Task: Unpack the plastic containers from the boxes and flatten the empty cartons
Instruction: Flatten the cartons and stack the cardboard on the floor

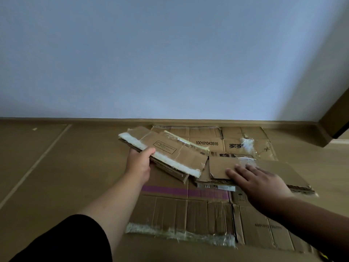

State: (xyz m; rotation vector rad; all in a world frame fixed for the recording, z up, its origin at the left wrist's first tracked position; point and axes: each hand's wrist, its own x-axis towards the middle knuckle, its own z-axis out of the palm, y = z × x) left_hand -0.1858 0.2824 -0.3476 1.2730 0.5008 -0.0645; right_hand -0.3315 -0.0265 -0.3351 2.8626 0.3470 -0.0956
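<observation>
Several flattened cartons lie piled on the floor against the far wall, and no plastic containers are in view, so the unpacking looks done and this is likely the stacking stage.

At left, the left hand grips the near-left edge of a folded carton, thumb on top and fingers curled beneath. The piece is tilted, its left side raised off the pile, probably so it can be slid or dropped onto the stack.

To its right, the right hand lies with fingers straight and spread on a second flat carton, pressing it down, I judge to keep the creased board from springing up while the other piece is placed.

Under both, a large sheet with a purple stripe serves as the base; a printed sheet lies farther off by the wall.
</observation>
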